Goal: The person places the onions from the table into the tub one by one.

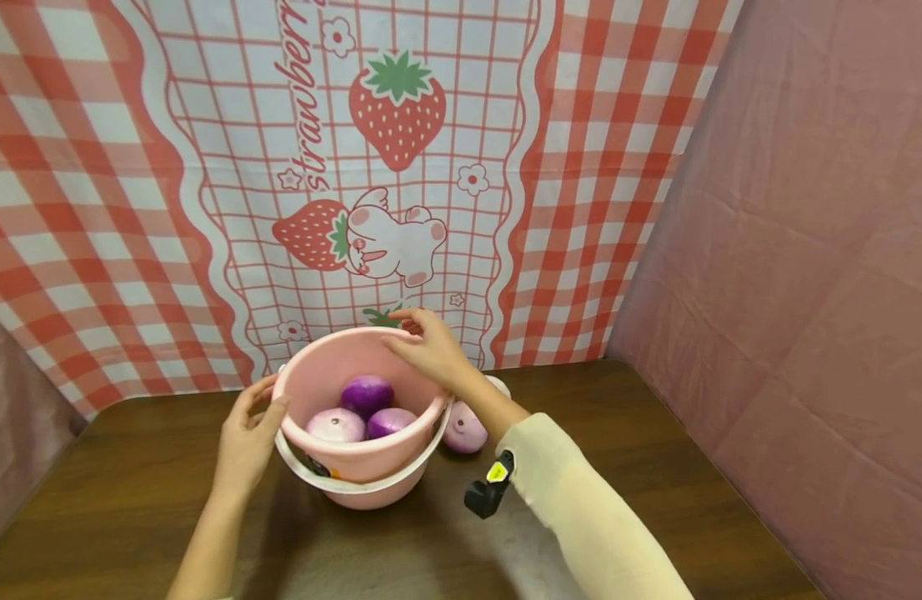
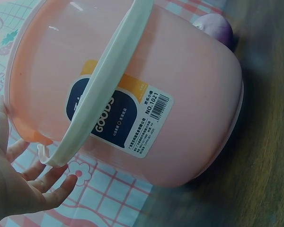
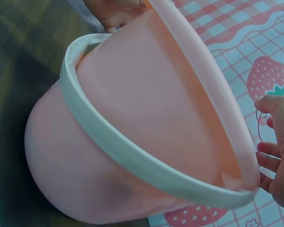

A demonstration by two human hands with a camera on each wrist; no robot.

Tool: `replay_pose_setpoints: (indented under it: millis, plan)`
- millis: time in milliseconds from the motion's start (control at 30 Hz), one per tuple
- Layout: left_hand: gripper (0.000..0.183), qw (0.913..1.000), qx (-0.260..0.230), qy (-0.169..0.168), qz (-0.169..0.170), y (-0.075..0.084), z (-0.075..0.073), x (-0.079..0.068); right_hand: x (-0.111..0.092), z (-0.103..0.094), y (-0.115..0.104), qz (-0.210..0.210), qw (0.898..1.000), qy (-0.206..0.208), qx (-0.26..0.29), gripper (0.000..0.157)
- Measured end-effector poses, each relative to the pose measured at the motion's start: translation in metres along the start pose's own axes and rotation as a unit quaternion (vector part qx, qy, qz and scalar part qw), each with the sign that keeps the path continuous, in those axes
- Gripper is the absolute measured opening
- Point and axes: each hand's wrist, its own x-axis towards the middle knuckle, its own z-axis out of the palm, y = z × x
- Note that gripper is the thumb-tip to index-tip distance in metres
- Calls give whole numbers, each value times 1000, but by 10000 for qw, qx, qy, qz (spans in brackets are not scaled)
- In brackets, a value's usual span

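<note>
A pink bucket [image 1: 371, 460] with a white handle [image 1: 389, 483] hangs or stands over the wooden table, its mouth tilted toward me. Inside lie two deep purple onions [image 1: 367, 395] and a paler onion [image 1: 336, 426]. My left hand [image 1: 243, 442] holds the rim at its left side, thumb over the edge; in the left wrist view its fingers [image 2: 54, 189] spread beneath the handle's end. Across the mouth, my right hand [image 1: 431, 346] grips the far right rim, thumb inside and fingers beyond. Onions partly hide the bucket's floor.
A light purple onion [image 1: 464, 430] sits on the table [image 1: 581, 483] right of the bucket, with a whitish round thing [image 1: 498, 385] behind it, partly covered by my right forearm. A strawberry-print cloth [image 1: 401, 108] hangs behind; pink cloth [image 1: 791, 250] covers the right side.
</note>
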Motion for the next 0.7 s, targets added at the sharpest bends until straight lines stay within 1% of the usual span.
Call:
replay_pose_setpoints:
  millis: [233, 500, 700]
  plan:
    - [42, 10000, 17, -32, -40, 0, 0, 0, -3, -8, 4, -62, 9999, 144, 24, 40]
    - [42, 10000, 58, -14, -71, 1, -1, -1, -7, -19, 14, -151, 9987, 194, -439, 40]
    - [42, 9999, 57, -25, -82, 3, -1, -2, -12, -27, 21, -49, 9981, 184, -588, 38]
